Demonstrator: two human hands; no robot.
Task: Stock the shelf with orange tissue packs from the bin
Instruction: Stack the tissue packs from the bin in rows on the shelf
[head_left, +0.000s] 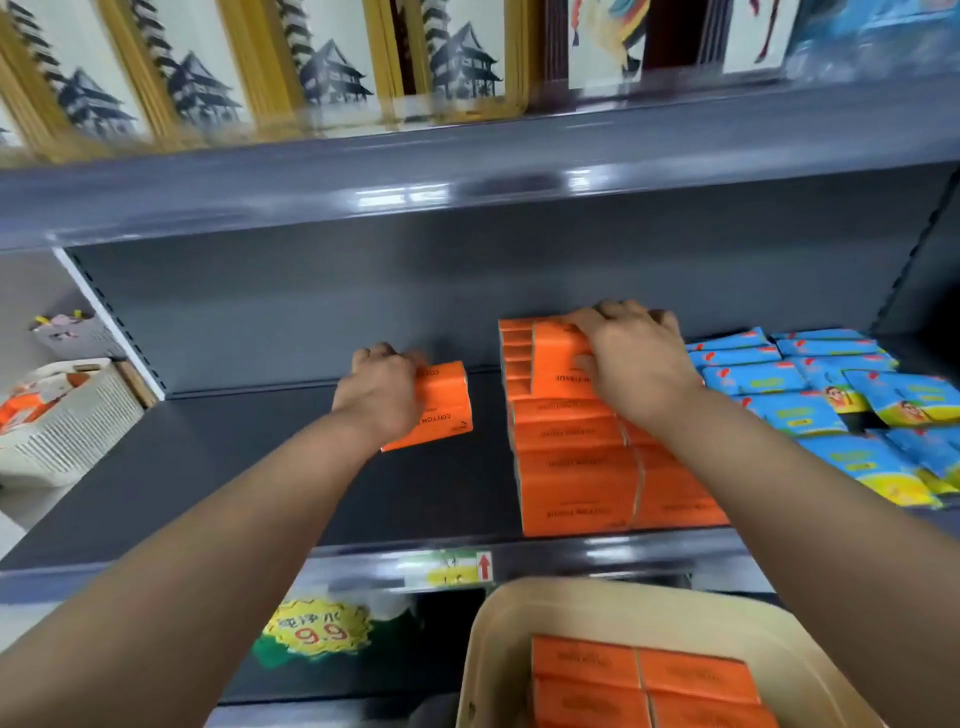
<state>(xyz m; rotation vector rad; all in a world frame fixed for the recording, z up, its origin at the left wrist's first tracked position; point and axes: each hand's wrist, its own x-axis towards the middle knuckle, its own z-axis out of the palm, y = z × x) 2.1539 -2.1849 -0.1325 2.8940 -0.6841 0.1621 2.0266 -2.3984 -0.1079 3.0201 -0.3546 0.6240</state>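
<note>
My left hand (382, 387) grips an orange tissue pack (441, 410) that lies on the dark grey shelf (260, 467), left of the stacked packs. On top of the stack of orange tissue packs (571, 467), at its back, stands another orange pack (558, 366), and my right hand (631, 358) holds it with fingers curled over its far edge. Below the shelf, a beige bin (498, 649) holds several more orange packs (639, 686).
Blue tissue packs (831, 410) fill the shelf to the right of the orange stack. A white slatted basket (67, 421) with orange items sits beyond the shelf's left end. Framed pictures (322, 67) stand on the shelf above. Price tags (447, 569) hang on the shelf edge.
</note>
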